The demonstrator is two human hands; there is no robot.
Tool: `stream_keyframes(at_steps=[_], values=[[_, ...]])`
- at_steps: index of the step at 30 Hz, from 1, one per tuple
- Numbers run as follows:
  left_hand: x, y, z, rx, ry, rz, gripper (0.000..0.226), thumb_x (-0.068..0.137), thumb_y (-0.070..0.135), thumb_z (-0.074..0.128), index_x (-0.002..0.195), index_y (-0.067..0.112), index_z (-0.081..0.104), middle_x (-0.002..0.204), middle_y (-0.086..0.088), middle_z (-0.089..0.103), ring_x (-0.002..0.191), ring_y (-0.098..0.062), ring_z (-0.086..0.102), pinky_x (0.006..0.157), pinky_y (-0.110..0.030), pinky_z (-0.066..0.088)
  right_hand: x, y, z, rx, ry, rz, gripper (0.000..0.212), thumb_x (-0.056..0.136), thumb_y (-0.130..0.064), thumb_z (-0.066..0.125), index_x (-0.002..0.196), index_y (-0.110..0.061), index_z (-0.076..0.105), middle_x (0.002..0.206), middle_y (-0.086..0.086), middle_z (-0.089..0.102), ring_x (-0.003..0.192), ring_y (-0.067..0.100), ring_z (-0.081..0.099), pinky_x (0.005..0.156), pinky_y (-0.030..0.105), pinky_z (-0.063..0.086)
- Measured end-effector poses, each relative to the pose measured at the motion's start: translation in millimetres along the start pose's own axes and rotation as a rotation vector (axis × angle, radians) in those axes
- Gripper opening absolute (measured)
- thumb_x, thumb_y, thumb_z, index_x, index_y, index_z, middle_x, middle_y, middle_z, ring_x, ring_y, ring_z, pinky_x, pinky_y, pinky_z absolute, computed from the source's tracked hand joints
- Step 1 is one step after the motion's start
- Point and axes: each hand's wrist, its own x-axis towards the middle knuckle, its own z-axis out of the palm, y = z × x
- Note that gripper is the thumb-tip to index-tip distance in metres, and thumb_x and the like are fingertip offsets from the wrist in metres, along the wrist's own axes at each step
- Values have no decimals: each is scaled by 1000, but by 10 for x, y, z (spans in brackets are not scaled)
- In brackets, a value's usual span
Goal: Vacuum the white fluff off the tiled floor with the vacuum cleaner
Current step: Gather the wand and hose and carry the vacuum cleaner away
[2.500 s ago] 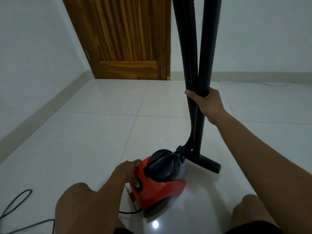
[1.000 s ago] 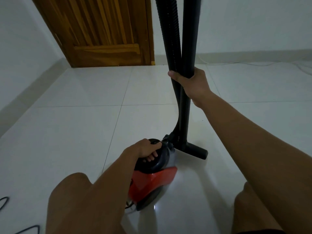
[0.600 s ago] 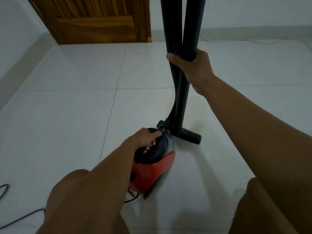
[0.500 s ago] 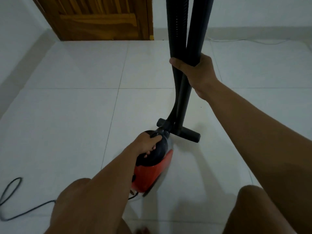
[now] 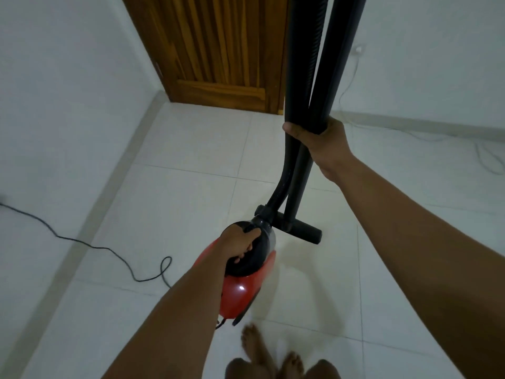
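Note:
The red and black vacuum cleaner (image 5: 240,294) hangs just above the white tiled floor (image 5: 177,203), and my left hand (image 5: 238,243) grips its black top handle. My right hand (image 5: 321,142) is wrapped around the upright black wand (image 5: 332,77) and the ribbed hose (image 5: 302,64) together. The wand's black floor nozzle (image 5: 299,232) sits just beyond the cleaner body. No white fluff shows on the tiles in view.
A wooden door (image 5: 221,50) stands ahead at the corner, with white walls on both sides. The black power cord (image 5: 114,253) snakes over the floor at left. A thin white cable (image 5: 437,138) runs along the right wall. My bare feet (image 5: 270,351) are at the bottom.
My left hand moved from the cleaner's side to its top handle and gripped it. The view has risen as I stood up, and the cleaner has come up with it.

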Motion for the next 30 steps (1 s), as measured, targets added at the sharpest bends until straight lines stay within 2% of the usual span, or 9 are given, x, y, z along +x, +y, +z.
stream_keyframes(at_steps=[5, 8, 12, 15, 18, 21, 25, 28, 30], values=[[-702, 242, -705, -49, 91, -17, 45, 90, 47, 57, 66, 9, 58, 53, -3, 55, 42, -19, 47, 47, -27, 44, -93, -885, 365, 16, -60, -62, 45, 75, -32, 91, 113, -20, 70, 106, -5, 76, 98, 8, 72, 87, 26, 59], [-801, 265, -1045, -89, 142, -11, 45, 90, 47, 58, 66, 9, 58, 53, -3, 54, 41, -18, 45, 46, -27, 42, -43, -1152, 598, 27, -113, -129, 50, 77, -31, 90, 119, -13, 71, 108, -2, 76, 101, 11, 72, 94, 34, 59], [-773, 355, -1516, -127, 204, 13, 45, 90, 48, 58, 66, 9, 58, 49, -1, 53, 38, -17, 44, 44, -26, 41, 207, -1483, 882, 56, -187, -213, 44, 82, -24, 86, 120, -9, 72, 111, 1, 76, 106, 15, 71, 98, 39, 58], [-579, 474, -1910, -130, 254, 18, 46, 90, 48, 59, 67, 8, 58, 50, -3, 53, 39, -18, 44, 45, -26, 42, 550, -1677, 1129, 53, -235, -235, 33, 83, -24, 85, 112, -19, 71, 110, -1, 76, 105, 15, 71, 97, 40, 58], [-236, 633, -2338, -153, 290, 11, 46, 89, 49, 60, 68, 8, 58, 53, -5, 53, 39, -19, 44, 45, -27, 42, 1041, -1804, 1410, 26, -260, -224, 39, 81, -30, 85, 116, -23, 67, 105, -11, 71, 103, 10, 69, 93, 30, 59], [158, 801, -2730, -183, 327, -7, 45, 88, 50, 60, 69, 9, 59, 56, -6, 54, 39, -18, 43, 44, -26, 41, 1625, -1874, 1732, 12, -282, -220, 55, 80, -36, 85, 128, -17, 64, 105, -15, 67, 95, 1, 64, 77, 14, 53], [555, 1035, -3187, -256, 383, -21, 44, 90, 48, 59, 69, 9, 58, 56, -7, 54, 36, -17, 42, 43, -24, 39, 2399, -1997, 2208, 2, -331, -207, 62, 78, -37, 87, 130, -16, 63, 110, -12, 68, 100, 4, 66, 86, 20, 56], [802, 1206, -3562, -287, 449, -29, 43, 93, 45, 57, 64, 13, 57, 48, -1, 53, 32, -16, 43, 39, -21, 39, 2893, -2149, 2573, 22, -391, -203, 58, 77, -38, 88, 125, -21, 61, 103, -19, 63, 96, -2, 63, 77, 9, 53], [961, 1257, -3836, -312, 456, -48, 45, 91, 47, 58, 65, 11, 58, 49, -3, 55, 34, -18, 44, 41, -24, 41, 3185, -2232, 2835, 46, -431, -212, 56, 78, -36, 88, 125, -22, 61, 101, -21, 62, 93, -6, 61, 76, 6, 50]])
